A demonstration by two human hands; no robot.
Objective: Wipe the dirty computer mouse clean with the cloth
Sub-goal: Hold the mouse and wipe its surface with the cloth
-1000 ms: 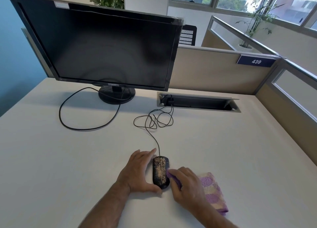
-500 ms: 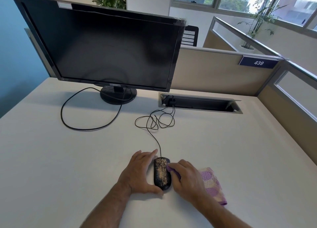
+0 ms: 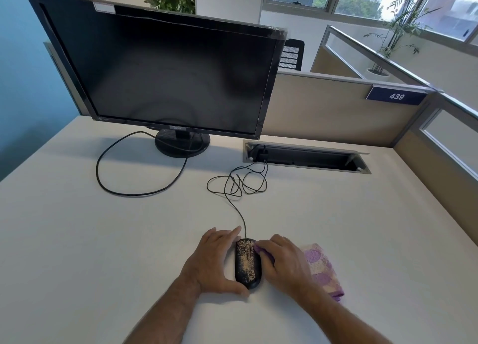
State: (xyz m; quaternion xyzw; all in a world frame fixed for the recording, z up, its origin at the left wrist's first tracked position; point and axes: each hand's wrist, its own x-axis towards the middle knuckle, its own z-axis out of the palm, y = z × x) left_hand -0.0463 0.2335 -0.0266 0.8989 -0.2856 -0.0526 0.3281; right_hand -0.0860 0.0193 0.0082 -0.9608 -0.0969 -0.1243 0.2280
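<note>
A black wired computer mouse (image 3: pixel 247 263), speckled with tan dirt, lies on the white desk (image 3: pixel 103 240) near its front. My left hand (image 3: pixel 214 263) rests against the mouse's left side, fingers straight along it and thumb curved round its rear end. My right hand (image 3: pixel 282 262) grips a purple and cream patterned cloth (image 3: pixel 322 268) and holds a fold of it against the front right edge of the mouse. Most of the cloth trails on the desk to the right, behind that hand.
The mouse cable (image 3: pixel 240 186) runs back in loose loops to an open cable tray (image 3: pixel 305 159) in the desk. A large black monitor (image 3: pixel 165 69) on a round stand sits at the back left, with its own looped cable (image 3: pixel 124 188). Partition walls (image 3: pixel 336 111) close the back and right.
My right hand has slid with the cloth along the mouse's right side toward its front. The left hand stays against the mouse. The camera view has shifted slightly.
</note>
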